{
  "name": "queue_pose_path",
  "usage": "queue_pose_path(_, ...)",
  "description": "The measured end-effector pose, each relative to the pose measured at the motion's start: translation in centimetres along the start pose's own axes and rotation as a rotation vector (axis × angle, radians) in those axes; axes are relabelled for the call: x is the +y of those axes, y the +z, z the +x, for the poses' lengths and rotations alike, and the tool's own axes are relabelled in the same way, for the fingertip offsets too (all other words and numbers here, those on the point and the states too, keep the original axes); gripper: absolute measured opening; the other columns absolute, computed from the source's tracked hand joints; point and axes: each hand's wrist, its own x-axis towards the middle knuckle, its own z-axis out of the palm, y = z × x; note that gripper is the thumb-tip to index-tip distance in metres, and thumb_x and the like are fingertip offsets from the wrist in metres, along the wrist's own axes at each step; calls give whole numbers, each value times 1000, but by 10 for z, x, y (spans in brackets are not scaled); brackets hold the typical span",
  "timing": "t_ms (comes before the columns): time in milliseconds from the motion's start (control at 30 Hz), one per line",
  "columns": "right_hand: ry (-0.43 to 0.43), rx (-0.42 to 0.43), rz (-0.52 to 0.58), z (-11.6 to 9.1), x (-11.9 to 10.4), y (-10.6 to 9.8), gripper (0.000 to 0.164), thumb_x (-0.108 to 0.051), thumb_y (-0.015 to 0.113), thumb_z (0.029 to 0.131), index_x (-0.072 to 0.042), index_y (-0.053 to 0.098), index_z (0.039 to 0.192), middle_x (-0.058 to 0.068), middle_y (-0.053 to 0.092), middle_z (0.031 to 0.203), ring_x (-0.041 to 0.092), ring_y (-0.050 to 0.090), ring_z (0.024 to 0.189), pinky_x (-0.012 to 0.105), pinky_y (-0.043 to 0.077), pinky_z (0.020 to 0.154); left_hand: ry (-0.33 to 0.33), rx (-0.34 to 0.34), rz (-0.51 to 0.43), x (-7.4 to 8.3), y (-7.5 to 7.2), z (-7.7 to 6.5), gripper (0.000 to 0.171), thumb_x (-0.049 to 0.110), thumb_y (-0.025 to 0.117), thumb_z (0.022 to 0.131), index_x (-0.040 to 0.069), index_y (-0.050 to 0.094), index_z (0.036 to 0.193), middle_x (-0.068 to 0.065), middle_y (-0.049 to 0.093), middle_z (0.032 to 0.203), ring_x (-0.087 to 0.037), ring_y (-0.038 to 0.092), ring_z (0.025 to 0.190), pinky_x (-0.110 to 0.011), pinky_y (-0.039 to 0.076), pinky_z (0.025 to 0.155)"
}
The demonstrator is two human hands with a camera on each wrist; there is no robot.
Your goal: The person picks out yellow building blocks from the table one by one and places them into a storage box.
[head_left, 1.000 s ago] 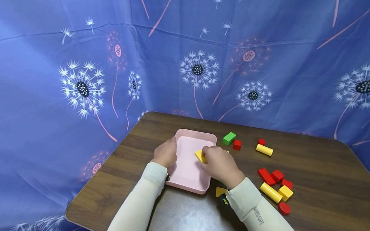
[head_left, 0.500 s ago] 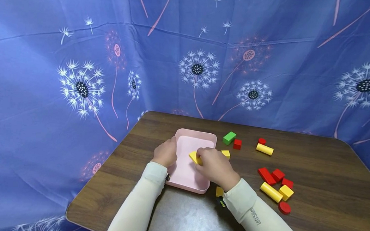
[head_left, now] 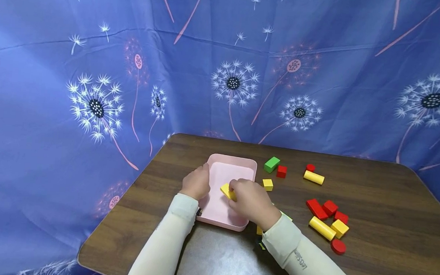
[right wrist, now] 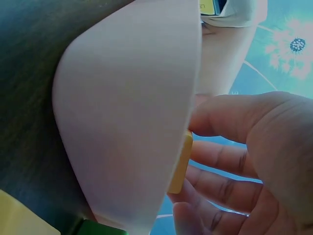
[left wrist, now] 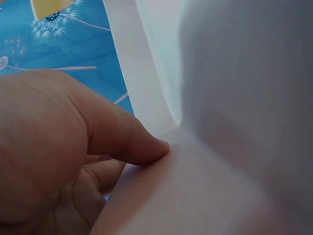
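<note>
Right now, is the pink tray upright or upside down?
Upright: the head view looks into the pink tray, walls rising round its floor; the right hand holds a flat yellow block over it.

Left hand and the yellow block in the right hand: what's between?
In the head view, only the pink tray's bare floor separates the left hand from the yellow block.

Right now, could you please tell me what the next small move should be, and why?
I would probably ease the yellow flat rectangular block down onto the floor of the pink rectangular tray: the right grip pinches it over that floor, while the left grip pinches the tray's side wall. Whether block and floor already touch, I cannot tell.
</note>
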Motion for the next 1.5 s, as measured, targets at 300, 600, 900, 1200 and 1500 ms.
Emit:
queue_pose_path(300,-12,9,-20,0,-1,4,22,-26,81,86,-18,61,79,-7,49,65,13,45,57,28,40,54,-1,-9,5,-2,1,2,61,13,68,96,4,44,152,-15,67,132,-30,71,111,-49,60,92)
queue_pose_path(600,-31,24,-6,-2,-1,8,26,-26,81,86,-16,60,76,-6,47,63,14,44,56,29,39,53,-4,-10,-11,-1,1,1,62,13,68,96,5,44,153,-15,66,134,-31,71,111,-50,60,92)
queue_pose_path(900,-31,6,-33,-3,-2,10,22,-30,80,87,-17,65,78,-7,51,63,11,45,55,28,40,51,-2,-11,-6,-1,0,0,61,13,68,96,4,44,152,-15,67,129,-31,71,108,-50,60,91)
queue_pose_path(1200,-6,-56,-31,-3,-4,11,13,-20,79,82,-17,67,80,-7,50,62,12,46,55,27,38,51,10,11,-1,0,-2,-1,60,11,67,97,3,45,152,-16,68,130,-32,72,109,-49,60,89)
queue_pose_path(1500,26,-112,-14,-4,-4,14,14,-21,82,81,-15,71,87,-8,55,66,12,51,57,26,44,56,6,-3,4,1,-3,-4,61,12,66,98,3,43,154,-16,67,132,-31,72,109,-49,60,90)
